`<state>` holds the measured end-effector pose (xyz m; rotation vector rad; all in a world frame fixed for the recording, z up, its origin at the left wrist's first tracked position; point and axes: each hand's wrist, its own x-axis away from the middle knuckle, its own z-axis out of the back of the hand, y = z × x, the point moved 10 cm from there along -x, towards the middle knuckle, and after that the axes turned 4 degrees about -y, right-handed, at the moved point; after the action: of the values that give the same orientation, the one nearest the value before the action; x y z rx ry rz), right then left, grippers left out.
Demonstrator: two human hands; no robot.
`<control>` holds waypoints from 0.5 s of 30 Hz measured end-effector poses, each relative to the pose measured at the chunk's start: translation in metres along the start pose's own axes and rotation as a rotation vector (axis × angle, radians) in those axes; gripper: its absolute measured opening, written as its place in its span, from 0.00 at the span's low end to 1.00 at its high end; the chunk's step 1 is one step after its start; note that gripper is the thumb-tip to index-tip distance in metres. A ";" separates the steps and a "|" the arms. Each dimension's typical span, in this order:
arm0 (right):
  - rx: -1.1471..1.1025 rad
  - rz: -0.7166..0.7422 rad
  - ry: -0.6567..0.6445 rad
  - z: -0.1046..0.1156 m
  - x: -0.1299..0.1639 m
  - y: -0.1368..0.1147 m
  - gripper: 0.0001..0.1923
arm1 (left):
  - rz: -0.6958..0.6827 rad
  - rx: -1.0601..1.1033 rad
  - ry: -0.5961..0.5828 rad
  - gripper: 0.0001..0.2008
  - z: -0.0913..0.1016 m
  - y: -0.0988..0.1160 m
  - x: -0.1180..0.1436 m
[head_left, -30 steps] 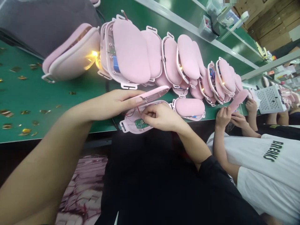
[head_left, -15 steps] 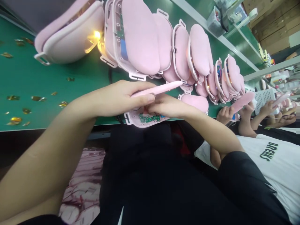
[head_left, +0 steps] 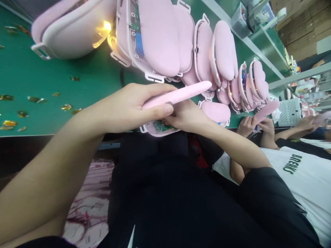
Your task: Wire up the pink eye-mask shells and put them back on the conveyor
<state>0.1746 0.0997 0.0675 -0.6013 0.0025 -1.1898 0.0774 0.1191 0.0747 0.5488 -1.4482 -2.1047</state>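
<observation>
My left hand (head_left: 131, 106) is closed on the edge of a pink shell cover (head_left: 181, 94), thumb in front and fingers behind, and holds it tilted on edge. Below it an open pink housing (head_left: 157, 132) with a slotted tab shows a green circuit board (head_left: 162, 126) at the table's front edge. My right hand (head_left: 190, 115) is closed under the raised cover, just over the housing. The cover partly hides its fingers, and I cannot make out what is between them.
Several pink housings with covers (head_left: 160, 38) stand in a row along the green table (head_left: 90, 81). Amber film scraps (head_left: 37, 100) lie at left. A lit yellow lamp (head_left: 106, 27) glows among the housings. To the right, a co-worker's hands (head_left: 247, 126) hold a similar cover.
The held cover has come up slightly and shifted right. My right hand has lifted a little and hides more of the circuit board. The whole view has shifted slightly.
</observation>
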 end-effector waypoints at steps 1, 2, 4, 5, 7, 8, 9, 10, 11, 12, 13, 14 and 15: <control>-0.015 0.010 -0.023 -0.001 0.000 -0.001 0.06 | 0.007 -0.003 0.000 0.31 0.000 0.000 0.000; -0.036 0.022 -0.041 -0.002 0.001 -0.002 0.06 | 0.009 -0.004 0.000 0.31 0.000 0.000 0.001; -0.069 0.058 -0.067 0.001 0.005 -0.005 0.08 | 0.007 -0.007 -0.008 0.31 -0.001 0.002 0.002; -0.074 0.073 -0.078 0.003 0.007 -0.006 0.10 | 0.006 -0.013 -0.013 0.30 -0.001 0.003 0.002; -0.060 0.090 -0.101 0.006 0.012 -0.007 0.13 | 0.009 -0.027 -0.021 0.29 -0.001 0.005 0.004; -0.047 0.090 -0.111 0.008 0.014 -0.007 0.14 | 0.013 -0.033 -0.020 0.29 -0.001 0.005 0.004; -0.037 0.089 -0.122 0.009 0.016 -0.006 0.15 | 0.019 -0.038 -0.018 0.30 -0.001 0.005 0.004; -0.030 0.087 -0.129 0.010 0.017 -0.006 0.15 | 0.022 -0.041 -0.012 0.30 0.000 0.006 0.005; -0.027 0.086 -0.132 0.011 0.019 -0.005 0.15 | 0.024 -0.045 -0.011 0.31 0.000 0.006 0.005; -0.031 0.085 -0.134 0.011 0.019 -0.005 0.15 | 0.023 -0.047 -0.009 0.31 -0.001 0.007 0.005; -0.044 0.087 -0.133 0.012 0.020 -0.004 0.13 | 0.022 -0.050 -0.006 0.30 -0.001 0.008 0.005; -0.066 0.089 -0.130 0.012 0.020 -0.003 0.11 | 0.028 -0.057 -0.007 0.30 -0.001 0.008 0.004; -0.094 0.090 -0.123 0.011 0.020 -0.002 0.10 | 0.033 -0.066 -0.005 0.29 -0.001 0.008 0.005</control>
<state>0.1841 0.0864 0.0843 -0.7489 -0.0187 -1.0686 0.0763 0.1128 0.0819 0.4908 -1.3756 -2.1217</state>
